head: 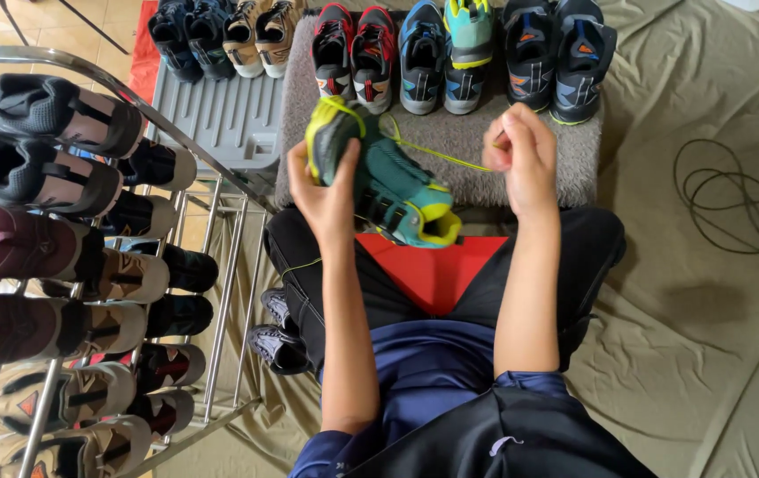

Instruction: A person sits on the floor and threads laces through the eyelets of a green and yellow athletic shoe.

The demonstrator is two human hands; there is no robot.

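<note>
Left hand [326,190] gripping teal shoe [388,181], right hand [521,150] pinching its yellow lace [437,152], shoe row [450,53] beyond, rack [220,265] left

Metal shoe rack [220,265] at left, loaded with boots [16,248] in maroon, black and tan. Row of sneakers [450,53] along a grey mat [486,150]. Grey plastic tray [220,115] beside it. Olive cloth [707,310] covers floor; black cable [734,204] coiled at right.

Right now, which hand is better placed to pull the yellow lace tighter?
The right hand. Its fingers already pinch the yellow lace, stretched taut from the teal shoe. The left hand is wrapped around the shoe, steadying it.
</note>
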